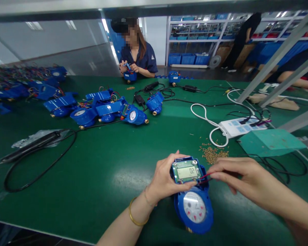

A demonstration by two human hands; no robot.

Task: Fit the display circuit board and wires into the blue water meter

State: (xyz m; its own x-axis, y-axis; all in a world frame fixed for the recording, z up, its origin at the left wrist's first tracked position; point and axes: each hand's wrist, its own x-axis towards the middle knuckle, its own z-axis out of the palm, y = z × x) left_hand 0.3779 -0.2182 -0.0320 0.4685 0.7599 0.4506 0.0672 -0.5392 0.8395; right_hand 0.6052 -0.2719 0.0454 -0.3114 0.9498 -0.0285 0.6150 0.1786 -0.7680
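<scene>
A blue water meter (pixel 194 206) with a round white dial lies on the green table (pixel 105 171) close to me. On its upper part sits a green circuit board with an LCD display (pixel 187 172). My left hand (pixel 164 179) wraps round the left side of that board, thumb on its lower edge. My right hand (pixel 236 177) pinches thin red and black wires (pixel 204 177) at the board's right edge.
A pile of small brass screws (pixel 213 153) lies just beyond the meter. Several blue meters (pixel 102 109) crowd the left and middle. A white power strip (pixel 242 126), black cables (pixel 36 167) and a teal box (pixel 269 141) sit around. A person opposite handles a meter (pixel 130 76).
</scene>
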